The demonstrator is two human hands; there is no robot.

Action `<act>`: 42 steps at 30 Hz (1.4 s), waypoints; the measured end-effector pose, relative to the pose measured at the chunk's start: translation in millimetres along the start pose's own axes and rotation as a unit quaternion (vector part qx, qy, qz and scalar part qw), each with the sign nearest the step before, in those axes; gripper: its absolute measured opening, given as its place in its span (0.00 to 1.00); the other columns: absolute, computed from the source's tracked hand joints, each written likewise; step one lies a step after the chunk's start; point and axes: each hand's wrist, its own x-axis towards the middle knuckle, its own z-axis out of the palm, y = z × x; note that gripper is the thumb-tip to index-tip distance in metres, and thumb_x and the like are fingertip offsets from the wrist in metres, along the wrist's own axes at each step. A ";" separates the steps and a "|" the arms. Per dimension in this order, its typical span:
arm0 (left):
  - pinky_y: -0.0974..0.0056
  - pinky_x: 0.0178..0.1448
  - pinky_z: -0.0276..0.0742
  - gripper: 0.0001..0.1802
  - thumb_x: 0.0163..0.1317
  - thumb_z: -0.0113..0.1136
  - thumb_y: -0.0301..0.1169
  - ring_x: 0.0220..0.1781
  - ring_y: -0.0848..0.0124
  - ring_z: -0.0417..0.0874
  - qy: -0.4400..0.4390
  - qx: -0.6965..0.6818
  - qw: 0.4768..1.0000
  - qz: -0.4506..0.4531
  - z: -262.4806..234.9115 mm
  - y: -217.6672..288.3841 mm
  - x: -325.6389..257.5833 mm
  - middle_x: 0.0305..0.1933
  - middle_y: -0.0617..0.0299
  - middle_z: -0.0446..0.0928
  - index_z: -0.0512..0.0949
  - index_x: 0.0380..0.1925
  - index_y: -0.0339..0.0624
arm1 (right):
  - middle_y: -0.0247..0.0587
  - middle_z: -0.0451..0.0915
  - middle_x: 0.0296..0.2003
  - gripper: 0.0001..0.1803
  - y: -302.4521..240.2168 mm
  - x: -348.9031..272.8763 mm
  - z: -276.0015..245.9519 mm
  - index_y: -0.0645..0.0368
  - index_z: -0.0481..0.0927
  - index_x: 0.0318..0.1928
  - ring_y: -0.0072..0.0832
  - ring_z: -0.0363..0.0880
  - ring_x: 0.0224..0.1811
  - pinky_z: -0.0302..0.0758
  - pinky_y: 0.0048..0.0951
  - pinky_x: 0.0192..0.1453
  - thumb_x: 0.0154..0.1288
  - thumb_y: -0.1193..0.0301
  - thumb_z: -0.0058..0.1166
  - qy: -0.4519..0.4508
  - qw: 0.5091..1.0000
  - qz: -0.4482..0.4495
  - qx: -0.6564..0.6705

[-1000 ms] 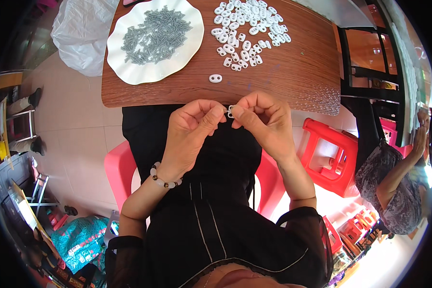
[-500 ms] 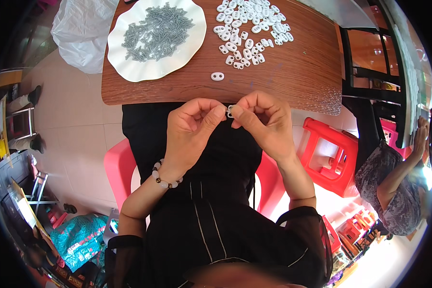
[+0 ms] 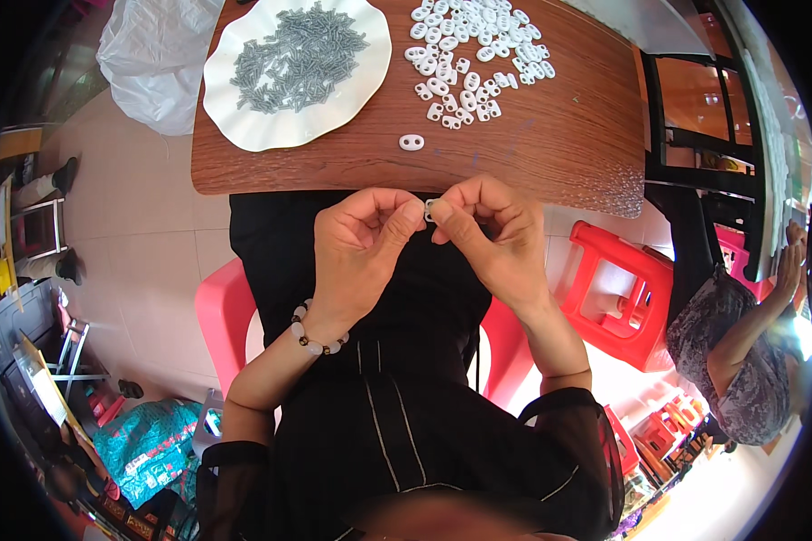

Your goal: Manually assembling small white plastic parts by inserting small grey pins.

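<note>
Just past the table's near edge, over my lap, both hands meet at a small white two-hole plastic piece, like a cord lock part (image 3: 429, 211). My right hand (image 3: 496, 230) pinches it between thumb and index finger. The fingertips of my left hand (image 3: 361, 248) are pressed together at its left side; whatever they hold there is hidden. One white oval two-hole cord lock part (image 3: 411, 142) lies alone on the table ahead of my hands. A white wavy-rimmed plate (image 3: 230, 122) at the far left bears a heap of small grey springs (image 3: 302, 59).
A loose pile of white cord lock parts (image 3: 471, 81) covers the far middle of the brown table (image 3: 568, 135). A white plastic bag (image 3: 149, 68) hangs left of it. Red stools (image 3: 595, 298) stand to the right, where another person (image 3: 731, 352) sits.
My two hands have drawn slightly closer, narrowing the gap between the left fingertips and the white piece. The view has shifted a little; the table things keep their places.
</note>
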 end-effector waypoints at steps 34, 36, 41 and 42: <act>0.75 0.33 0.67 0.11 0.66 0.58 0.31 0.28 0.81 0.71 -0.003 -0.043 0.998 -0.048 -0.7 1.9 4.0 0.31 0.61 0.81 0.80 0.39 0.32 | 0.32 0.80 0.27 0.08 0.5 2.7 1.9 0.64 0.79 0.36 0.15 0.78 0.29 0.70 0.15 0.33 0.67 0.71 0.56 0.015 0.998 0.011 0.067; 0.74 0.33 0.67 0.12 0.67 0.57 0.32 0.28 0.81 0.72 -0.008 -0.058 0.997 -0.055 -2.1 3.1 4.7 0.32 0.60 0.81 0.80 0.39 0.32 | 0.32 0.80 0.27 0.07 0.9 2.9 0.8 0.64 0.79 0.35 0.15 0.78 0.28 0.70 0.15 0.33 0.67 0.71 0.56 0.017 0.997 0.014 0.071; 0.74 0.34 0.67 0.13 0.68 0.54 0.34 0.28 0.80 0.71 -0.019 -0.054 0.996 -0.071 -6.2 2.2 7.2 0.33 0.60 0.81 0.81 0.39 0.33 | 0.32 0.80 0.25 0.07 0.6 3.1 -1.8 0.64 0.79 0.35 0.15 0.78 0.28 0.70 0.15 0.32 0.67 0.71 0.56 0.025 0.997 0.021 0.077; 0.74 0.34 0.67 0.13 0.68 0.54 0.34 0.28 0.80 0.71 -0.019 -0.054 0.996 -0.071 -6.7 2.0 7.5 0.33 0.60 0.81 0.81 0.39 0.33 | 0.32 0.80 0.25 0.07 0.7 3.6 -1.9 0.64 0.80 0.35 0.14 0.78 0.28 0.70 0.15 0.32 0.67 0.71 0.56 0.024 0.996 0.022 0.080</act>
